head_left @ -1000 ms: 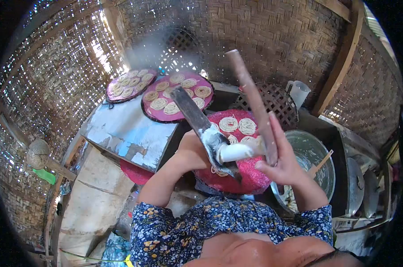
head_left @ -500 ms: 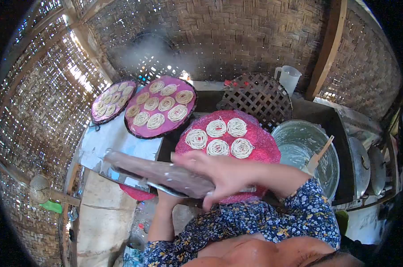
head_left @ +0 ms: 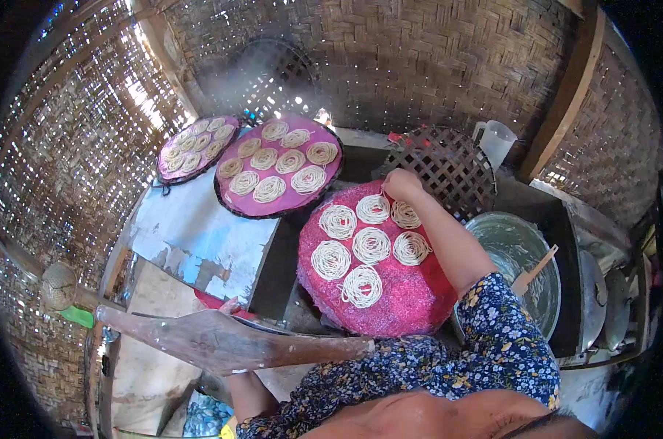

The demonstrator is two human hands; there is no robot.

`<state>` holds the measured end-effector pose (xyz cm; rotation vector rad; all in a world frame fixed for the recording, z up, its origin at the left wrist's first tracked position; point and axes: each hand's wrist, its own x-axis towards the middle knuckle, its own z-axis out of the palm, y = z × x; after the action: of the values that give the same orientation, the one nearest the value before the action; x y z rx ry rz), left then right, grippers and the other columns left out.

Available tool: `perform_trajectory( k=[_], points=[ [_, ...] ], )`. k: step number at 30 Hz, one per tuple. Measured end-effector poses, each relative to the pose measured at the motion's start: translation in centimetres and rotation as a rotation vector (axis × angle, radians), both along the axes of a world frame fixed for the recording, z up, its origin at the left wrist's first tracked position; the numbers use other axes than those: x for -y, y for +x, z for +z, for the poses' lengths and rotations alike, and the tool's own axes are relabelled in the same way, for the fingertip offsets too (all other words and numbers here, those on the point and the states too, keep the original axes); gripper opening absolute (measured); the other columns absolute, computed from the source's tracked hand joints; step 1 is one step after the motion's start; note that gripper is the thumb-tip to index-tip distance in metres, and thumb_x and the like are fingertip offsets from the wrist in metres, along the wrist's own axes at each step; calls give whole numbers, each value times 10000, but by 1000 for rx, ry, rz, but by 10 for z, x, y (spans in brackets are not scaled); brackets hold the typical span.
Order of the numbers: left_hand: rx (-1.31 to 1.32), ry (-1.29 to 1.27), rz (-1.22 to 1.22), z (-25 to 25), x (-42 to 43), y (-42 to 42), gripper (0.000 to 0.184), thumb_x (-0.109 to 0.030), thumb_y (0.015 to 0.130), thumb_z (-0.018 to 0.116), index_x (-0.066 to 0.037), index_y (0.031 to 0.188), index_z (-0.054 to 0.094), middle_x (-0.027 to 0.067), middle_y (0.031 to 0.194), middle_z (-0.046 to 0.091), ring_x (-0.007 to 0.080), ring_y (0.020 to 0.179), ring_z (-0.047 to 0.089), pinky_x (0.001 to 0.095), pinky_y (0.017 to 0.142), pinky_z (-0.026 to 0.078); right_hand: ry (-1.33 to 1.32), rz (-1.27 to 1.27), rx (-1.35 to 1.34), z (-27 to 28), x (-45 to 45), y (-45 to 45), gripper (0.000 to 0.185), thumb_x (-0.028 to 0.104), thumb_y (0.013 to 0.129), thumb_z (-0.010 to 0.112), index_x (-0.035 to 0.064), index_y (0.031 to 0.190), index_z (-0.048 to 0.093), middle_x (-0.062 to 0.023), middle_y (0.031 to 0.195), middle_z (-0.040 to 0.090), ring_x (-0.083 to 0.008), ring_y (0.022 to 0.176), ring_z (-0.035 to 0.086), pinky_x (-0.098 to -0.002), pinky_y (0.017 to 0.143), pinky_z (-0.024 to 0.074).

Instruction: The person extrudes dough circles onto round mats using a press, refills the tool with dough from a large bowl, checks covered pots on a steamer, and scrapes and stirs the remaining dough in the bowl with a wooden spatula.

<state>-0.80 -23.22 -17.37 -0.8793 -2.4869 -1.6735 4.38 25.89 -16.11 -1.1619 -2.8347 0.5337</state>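
My left hand [head_left: 231, 307] grips a long wooden tool [head_left: 221, 341] held sideways low at the left; the tool hides most of that hand. At the far edge of the round pink cloth-covered tray [head_left: 412, 307], my right hand [head_left: 402, 185] is closed, fingertips down, beside a coil of pale strands [head_left: 405, 214]. Whatever is between its fingers is too small to make out. Several more coils lie on this tray, one of them [head_left: 361, 286] nearest me with a loose end at its left.
Two round pink trays [head_left: 227, 173] [head_left: 167, 174] with coils rest on a worn blue-white board [head_left: 200, 227]. Right of the near tray is a large basin [head_left: 553, 293] with a wooden-handled tool [head_left: 534, 270]. Behind are an open-weave basket [head_left: 448, 164] and a clear jug [head_left: 496, 143].
My right hand has left the wooden tool and reached to the tray's far edge. The tool, in my left hand, is lower. Coils that were covered now show.
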Motion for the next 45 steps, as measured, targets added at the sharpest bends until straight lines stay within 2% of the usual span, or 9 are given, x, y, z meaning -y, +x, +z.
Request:
perform_trajectory(
  k=[16, 20, 24, 26, 28, 32, 35, 37, 45],
  points=[
    [75, 17, -21, 2, 2, 12, 590, -287, 609, 733, -78, 1114, 512, 111, 1117, 524, 246, 1053, 479, 379, 921, 369, -67, 178, -449, 89, 70, 62, 353, 390, 758, 598, 39, 747, 635, -151, 875, 613, -237, 781, 597, -337, 665, 443],
    [-8, 21, -220, 21, -39, 15, 601, -274, 598, 744, -73, 1114, 510, 113, 1115, 523, 244, 1054, 477, 376, 924, 368, -760, 719, -482, 108, 125, 118, 640, 465, 825, 529, -7, 1244, 421, -133, 1157, 525, -205, 1078, 481, -326, 931, 367],
    [13, 83, -568, 81, -125, 34, 674, -234, 529, 793, -69, 1115, 502, 89, 1084, 541, 230, 1011, 520, 342, 877, 408, -1161, 1032, -232, 94, 170, 163, 885, 617, 733, 539, -47, 1277, 325, -162, 1260, 413, -261, 1163, 398, -366, 988, 298],
    [-117, -17, -691, 105, -150, 44, 803, -269, 526, 805, -66, 1212, 438, 105, 1101, 545, 252, 1038, 516, 369, 860, 430, -1322, 827, -181, 98, 175, 193, 960, 595, 643, 631, -38, 1285, 299, -157, 1240, 419, -253, 1146, 414, -366, 962, 329],
    [436, 202, -1261, 124, -163, 27, 916, -212, 559, 803, -57, 1314, 309, 144, 1282, 404, 229, 1172, 420, 381, 980, 338, -1534, 663, -139, 98, 172, 219, 1040, 551, 558, 709, -28, 1297, 262, -160, 1218, 426, -248, 1126, 433, -362, 937, 360],
    [838, 1174, -2031, 198, -233, 51, 906, -72, 654, 706, -112, 1382, 169, 178, 1315, 359, 353, 1186, 393, 446, 961, 362, -2091, 562, -255, 84, 181, 263, 1181, 433, 434, 788, -20, 1323, 155, -188, 1188, 433, -266, 1106, 461, -351, 916, 404],
    [1236, 614, -1782, 251, -237, 68, 724, -420, 745, 502, -111, 1351, 252, 147, 1323, 368, 308, 1234, 342, 469, 1006, 304, -2069, 445, -349, 86, 173, 300, 1117, 435, 473, 763, -27, 1314, 191, -190, 1191, 436, -269, 1099, 465, -358, 911, 402],
    [729, 1165, -1951, 193, -264, 92, 842, -9, 662, 651, -104, 1370, 205, 160, 1294, 388, 340, 1195, 388, 454, 987, 338, -1939, 324, -417, 92, 159, 329, 1074, 435, 499, 746, -31, 1307, 214, -192, 1193, 438, -271, 1095, 468, -362, 908, 402],
    [1275, 1153, -1556, 95, -331, 49, 398, -301, 777, 606, -106, 1106, 497, 88, 1075, 570, 277, 1029, 519, 445, 835, 446, -1522, -12, -529, 72, 125, 340, 915, 438, 602, 679, -49, 1282, 307, -200, 1200, 446, -279, 1076, 481, -381, 897, 399]
  ],
)
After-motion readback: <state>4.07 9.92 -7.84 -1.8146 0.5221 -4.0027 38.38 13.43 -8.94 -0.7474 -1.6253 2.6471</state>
